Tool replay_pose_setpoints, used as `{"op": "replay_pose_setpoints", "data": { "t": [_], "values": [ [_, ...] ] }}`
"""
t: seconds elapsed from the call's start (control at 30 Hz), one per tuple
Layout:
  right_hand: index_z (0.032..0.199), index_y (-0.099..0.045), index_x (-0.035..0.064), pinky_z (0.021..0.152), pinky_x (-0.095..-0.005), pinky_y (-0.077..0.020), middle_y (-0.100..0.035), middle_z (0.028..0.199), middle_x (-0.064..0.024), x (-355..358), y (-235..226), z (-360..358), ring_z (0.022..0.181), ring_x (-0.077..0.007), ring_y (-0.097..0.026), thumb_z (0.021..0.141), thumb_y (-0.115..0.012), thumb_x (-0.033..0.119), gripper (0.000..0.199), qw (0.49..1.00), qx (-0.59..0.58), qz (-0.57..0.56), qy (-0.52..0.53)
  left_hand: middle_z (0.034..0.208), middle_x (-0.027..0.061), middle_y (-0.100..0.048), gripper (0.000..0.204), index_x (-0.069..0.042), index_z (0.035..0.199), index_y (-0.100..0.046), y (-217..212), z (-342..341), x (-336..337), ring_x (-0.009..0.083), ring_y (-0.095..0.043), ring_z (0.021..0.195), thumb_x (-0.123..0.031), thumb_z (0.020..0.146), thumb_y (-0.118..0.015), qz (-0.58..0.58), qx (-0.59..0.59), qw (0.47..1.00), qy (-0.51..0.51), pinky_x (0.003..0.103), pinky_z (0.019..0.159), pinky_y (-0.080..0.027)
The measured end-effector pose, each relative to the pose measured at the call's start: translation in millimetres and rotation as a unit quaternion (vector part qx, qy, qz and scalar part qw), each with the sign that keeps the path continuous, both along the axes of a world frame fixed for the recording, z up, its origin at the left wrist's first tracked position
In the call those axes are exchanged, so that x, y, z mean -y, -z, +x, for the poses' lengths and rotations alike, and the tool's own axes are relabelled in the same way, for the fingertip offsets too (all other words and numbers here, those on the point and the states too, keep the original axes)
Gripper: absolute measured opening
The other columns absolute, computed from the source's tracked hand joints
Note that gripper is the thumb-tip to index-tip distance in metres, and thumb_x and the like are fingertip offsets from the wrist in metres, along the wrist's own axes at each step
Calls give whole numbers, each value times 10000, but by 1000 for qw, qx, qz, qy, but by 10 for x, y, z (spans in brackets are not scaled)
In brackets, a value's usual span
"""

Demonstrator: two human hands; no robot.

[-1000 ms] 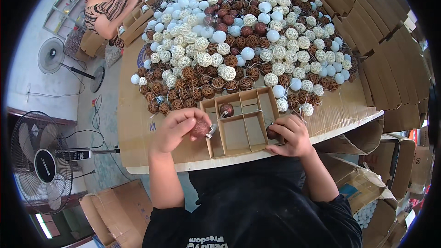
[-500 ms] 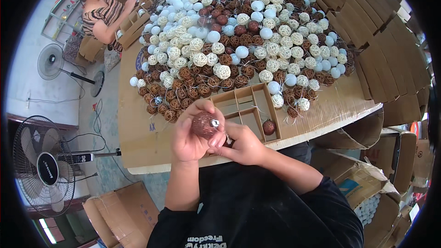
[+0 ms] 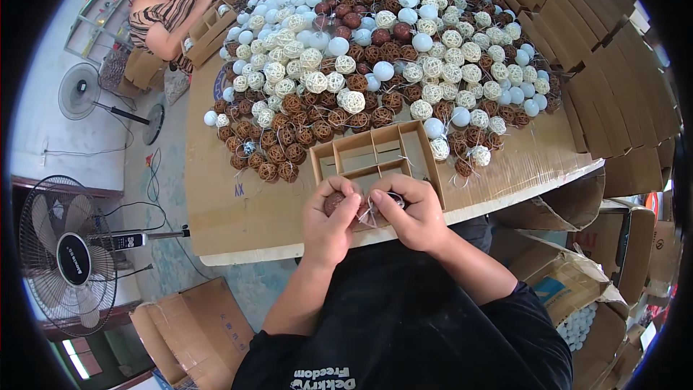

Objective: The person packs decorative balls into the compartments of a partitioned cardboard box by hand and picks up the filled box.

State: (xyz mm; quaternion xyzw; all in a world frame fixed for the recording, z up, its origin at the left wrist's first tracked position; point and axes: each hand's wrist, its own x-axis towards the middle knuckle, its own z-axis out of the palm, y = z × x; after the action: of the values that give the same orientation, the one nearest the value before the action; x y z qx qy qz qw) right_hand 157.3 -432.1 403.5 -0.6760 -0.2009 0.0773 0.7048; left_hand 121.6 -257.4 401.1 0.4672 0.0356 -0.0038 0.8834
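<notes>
My left hand is closed round a glittery red-brown bauble, which shows between thumb and fingers. Close beside it, my right hand is closed with thumb and forefinger pressed together; a dark, shiny bit shows in its grip, too covered to name. Thin white string dangles in the gap between both hands. Just beyond and partly beneath them lies a shallow cardboard box with dividers. My hands hide its near compartments.
A large heap of white balls, cream and brown woven balls and red-brown baubles covers the cardboard-topped table. Stacked cardboard trays line the right side. A fan stands left. Another person works at the far left.
My left hand has come down and turned, bringing the bauble lower and hiding more of it. My right hand has shifted right and now covers the box's near right part.
</notes>
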Motion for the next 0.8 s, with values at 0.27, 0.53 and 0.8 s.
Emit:
{"op": "replay_pose_setpoints", "data": {
  "t": [0.27,0.53,0.8],
  "values": [
    [928,-696,-9,676,-261,-479,-662,808,-21,306,-24,66,751,-78,-591,1050,-638,132,195,996,-21,-8,86,907,16,-609,92,-89,1025,-549,-37,57,-170,95,-539,698,-48,1030,-631,5,49,998,-37,330,666,-541],
    [1008,-684,-24,694,-240,-496,-669,864,-18,224,-112,-94,749,-62,-587,1080,-603,133,191,978,-144,146,40,914,51,-643,199,-83,1037,-531,-21,-51,-43,148,-642,742,5,970,-696,-10,26,999,-31,341,700,-576],
    [981,-683,-15,652,-231,-490,-666,812,-29,216,-90,-15,716,-78,-600,1087,-600,186,243,952,-223,210,-24,906,-11,-639,291,-21,1201,-634,-91,-38,6,50,-566,733,26,931,-729,261,54,961,71,225,649,-464]
  ]
}}
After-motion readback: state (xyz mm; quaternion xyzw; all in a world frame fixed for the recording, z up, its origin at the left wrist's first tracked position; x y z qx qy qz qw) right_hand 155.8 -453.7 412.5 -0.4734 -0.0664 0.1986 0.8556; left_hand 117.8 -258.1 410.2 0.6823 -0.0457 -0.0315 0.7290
